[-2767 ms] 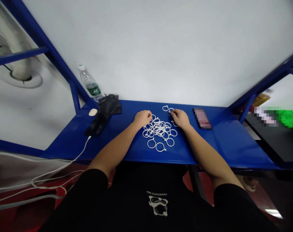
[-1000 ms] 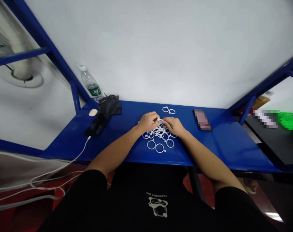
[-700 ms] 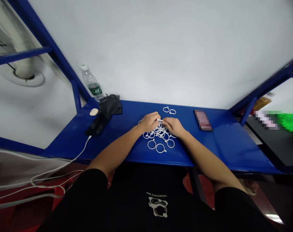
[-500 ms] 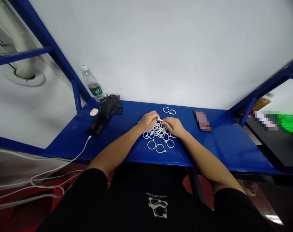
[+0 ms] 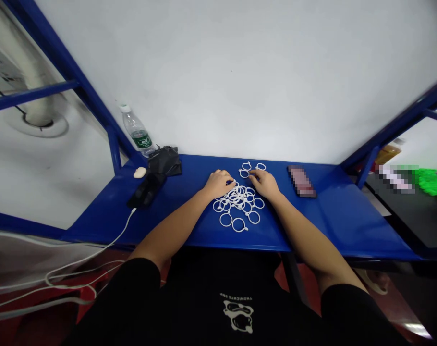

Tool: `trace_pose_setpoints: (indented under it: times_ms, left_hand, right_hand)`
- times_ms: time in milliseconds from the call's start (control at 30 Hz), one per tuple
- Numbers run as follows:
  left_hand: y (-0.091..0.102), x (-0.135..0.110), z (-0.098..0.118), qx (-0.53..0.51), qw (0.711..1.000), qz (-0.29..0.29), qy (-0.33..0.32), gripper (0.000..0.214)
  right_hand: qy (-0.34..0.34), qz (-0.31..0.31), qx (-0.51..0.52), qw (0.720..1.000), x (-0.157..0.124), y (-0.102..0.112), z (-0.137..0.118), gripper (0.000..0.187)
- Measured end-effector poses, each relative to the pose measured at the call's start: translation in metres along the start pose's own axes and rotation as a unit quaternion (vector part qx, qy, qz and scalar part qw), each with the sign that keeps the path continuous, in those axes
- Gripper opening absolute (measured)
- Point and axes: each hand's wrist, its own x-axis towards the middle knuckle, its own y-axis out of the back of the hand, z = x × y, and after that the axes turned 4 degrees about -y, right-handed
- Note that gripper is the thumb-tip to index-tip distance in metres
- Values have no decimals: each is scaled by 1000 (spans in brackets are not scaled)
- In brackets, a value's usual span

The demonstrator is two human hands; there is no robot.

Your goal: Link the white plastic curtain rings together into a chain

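Observation:
Several thin white plastic rings, each with a small tab, lie in a loose pile (image 5: pixel 236 196) on the blue table (image 5: pixel 178 216). My left hand (image 5: pixel 218 184) is at the pile's far left edge, fingers curled and closed on a white ring (image 5: pixel 234 182) that they partly hide. Beyond the pile, my right hand (image 5: pixel 266 184) pinches the edge of another white ring (image 5: pixel 244 174) between thumb and fingertips, low over the table. Two more rings, one on the left (image 5: pixel 246 166) and one on the right (image 5: pixel 260 166), lie just behind it.
A phone (image 5: pixel 302 181) lies right of my hands. At left are a water bottle (image 5: pixel 137 130), a crumpled black bag (image 5: pixel 165 161), a black device (image 5: pixel 146 191) with a white cable, and a small cream-coloured object (image 5: pixel 139 172). A white wall (image 5: pixel 233 86) rises behind the table.
My hands were together over the pile with a white piece between them. They have moved apart. The right one has carried a ring to the two at the back, one of which has shifted right.

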Motion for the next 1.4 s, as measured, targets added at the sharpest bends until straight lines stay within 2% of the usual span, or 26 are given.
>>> trace_pose_setpoints:
  times_ms: [167, 233, 333, 533, 700, 933, 1200, 1300, 1400]
  left_hand:
    - [1, -2, 13, -3, 1000, 3, -10, 17]
    - [1, -2, 15, -20, 999, 34, -16, 17]
    - [-1, -2, 16, -44, 993, 95, -58, 14]
    - [-8, -3, 15, -34, 970, 170, -168, 17]
    - [-11, -4, 15, -46, 959, 195, -200, 17]
    - [-14, -4, 21, -56, 954, 184, -231, 16]
    - [-14, -3, 25, -52, 962, 157, -217, 14]
    - [-14, -3, 25, -56, 966, 154, -201, 14]
    - [-12, -3, 21, -67, 974, 156, -150, 16]
  right_hand:
    - [64, -46, 71, 994, -7, -6, -10, 34]
    - [91, -55, 99, 989, -8, -8, -13, 35]
    - [113, -39, 153, 981, -9, -8, -15, 36]
    - [89, -48, 242, 965, -13, -6, -17, 31]
    - [76, -48, 269, 959, -14, -7, -20, 30]
    - [84, 6, 262, 961, -13, -4, -22, 20]
    - [87, -30, 255, 963, -11, -3, -24, 19]
    - [78, -24, 251, 965, -9, -5, -23, 18]
    - [48, -5, 231, 972, -7, -8, -19, 19]
